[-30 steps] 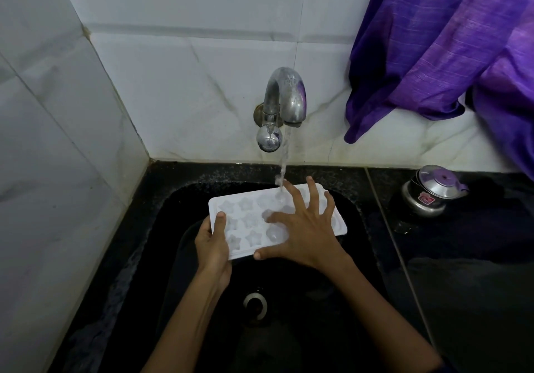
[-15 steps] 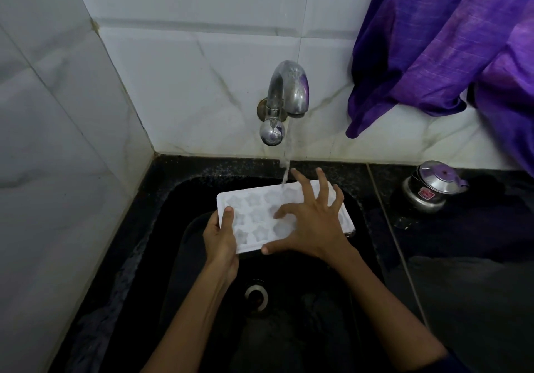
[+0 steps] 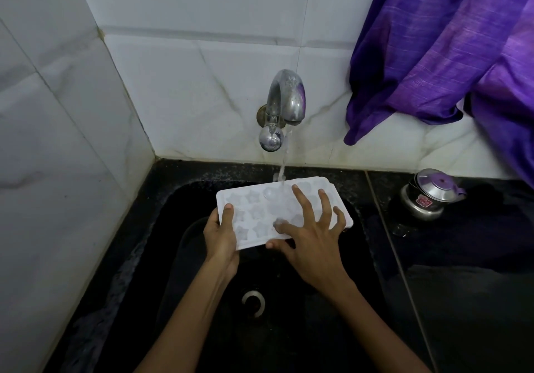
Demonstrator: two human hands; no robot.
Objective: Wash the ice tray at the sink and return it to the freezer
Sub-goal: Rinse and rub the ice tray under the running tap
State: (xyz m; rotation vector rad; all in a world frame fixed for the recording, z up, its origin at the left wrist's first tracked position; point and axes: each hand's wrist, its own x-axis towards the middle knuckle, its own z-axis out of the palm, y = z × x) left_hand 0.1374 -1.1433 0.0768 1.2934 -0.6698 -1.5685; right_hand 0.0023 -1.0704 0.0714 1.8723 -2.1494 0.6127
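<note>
Running from the tap [image 3: 284, 103], a thin stream of water [image 3: 283, 167] is seen landing on the far middle of the ice tray [image 3: 257, 213]. The white tray, moulded with star-shaped cavities, is held cavity side up over the black sink [image 3: 173, 228], above the drain [image 3: 253, 303]. Its left end is clamped by the left hand [image 3: 221, 238], thumb on top and fingers underneath. The right hand [image 3: 313, 242] is laid flat on the tray's right half with fingers spread apart, gripping nothing. A small steel pot [image 3: 430, 196] is noted on the dark counter [image 3: 462, 300] to the right. Purple cloth [image 3: 433, 48] is hung against the tiled wall [image 3: 187, 83].
</note>
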